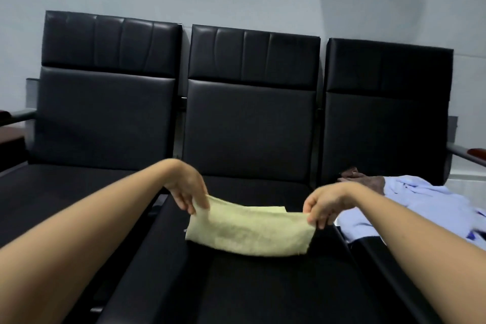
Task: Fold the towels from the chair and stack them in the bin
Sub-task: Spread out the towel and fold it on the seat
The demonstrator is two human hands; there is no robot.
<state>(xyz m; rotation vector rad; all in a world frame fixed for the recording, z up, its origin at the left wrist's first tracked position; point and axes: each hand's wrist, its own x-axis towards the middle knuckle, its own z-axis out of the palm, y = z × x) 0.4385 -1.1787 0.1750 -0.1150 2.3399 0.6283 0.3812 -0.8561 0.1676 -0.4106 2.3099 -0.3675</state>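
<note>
The yellow-green towel (249, 231) lies across the middle seat (249, 292) of a black three-seat chair. Its long axis runs left to right, the right end sitting a little lower in the frame. Its near edge rests on the cushion, and the far edge is lifted. The left hand (188, 192) pinches the far left corner between thumb and curled fingers. The right hand (319, 205) pinches the far right corner the same way. Each hand is at its own end, so neither has to reach.

The next fold probably brings one end over the other or draws the far edge toward the person. Bare cushion lies in front of the towel. To the right, a heap of pale blue towels (434, 205) and a brown cloth (365, 181) sit just beyond the right hand. No bin is in view.
</note>
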